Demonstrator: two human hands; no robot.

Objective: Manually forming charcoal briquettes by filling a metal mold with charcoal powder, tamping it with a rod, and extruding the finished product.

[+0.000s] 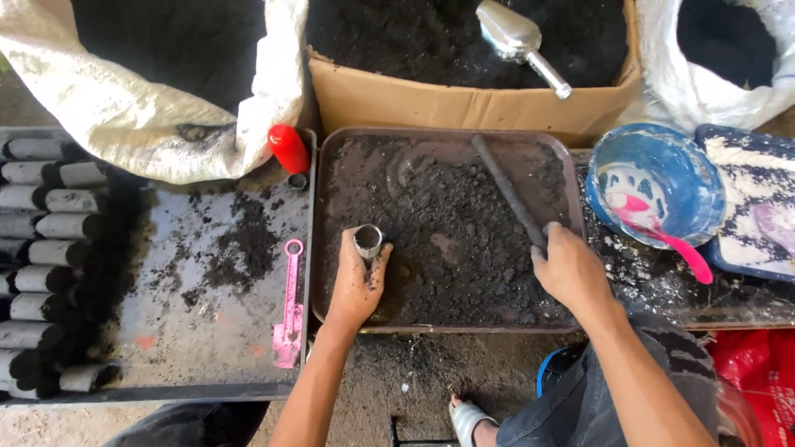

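Left hand (356, 281) grips a short grey tube (368, 242) — upright, open-topped; right hand (570, 269) clasps a dark rod (507, 192).

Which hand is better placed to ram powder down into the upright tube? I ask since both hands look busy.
The right hand, probably: it already grips the dark rod, while the left hand holds the small metal tube upright in the tray.
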